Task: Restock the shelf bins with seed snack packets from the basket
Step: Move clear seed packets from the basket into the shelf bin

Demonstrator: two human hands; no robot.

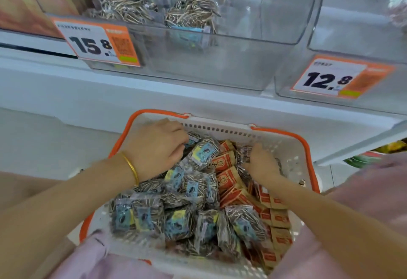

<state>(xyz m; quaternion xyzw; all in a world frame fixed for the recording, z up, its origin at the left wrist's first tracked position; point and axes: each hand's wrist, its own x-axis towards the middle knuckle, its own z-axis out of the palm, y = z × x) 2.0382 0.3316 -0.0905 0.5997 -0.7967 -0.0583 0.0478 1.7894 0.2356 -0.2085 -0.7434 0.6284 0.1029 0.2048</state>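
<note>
At the near edge, against a pink garment (99, 259), sits the white basket (84, 223) with its orange rim. Heaped in its left and middle part are the blue-label seed packets (176, 223). Red packets (229, 182) are stacked along its right side. Farther in, both hands are down among the stock near the basket's far wall. Left hand (154, 148), gold bangle (131, 166) at the wrist, has its fingers (178, 137) curled down over the top of a blue-label packet at the far-left corner; looks like a grip, not a rest. Right hand (262, 164) is blurred. It is pushed in where the red packets meet some clear seed packs, and I cannot tell whether its fingers hold anything. Beyond the basket runs the white shelf (132, 93). On it, directly up and ahead of the left hand, stands the clear bin (220, 65) tagged 15.8 (97, 43). It holds matching seed packets (158, 1) piled at its back left, the front and right bare. A second clear bin (284, 80), tagged 12.8 (330, 78), stands to the right. Judgement: the left hand is nearer the matching bin. Its lift goes up and forward over the bin's front wall, with the packets likely dropped into the bare front part.
</note>
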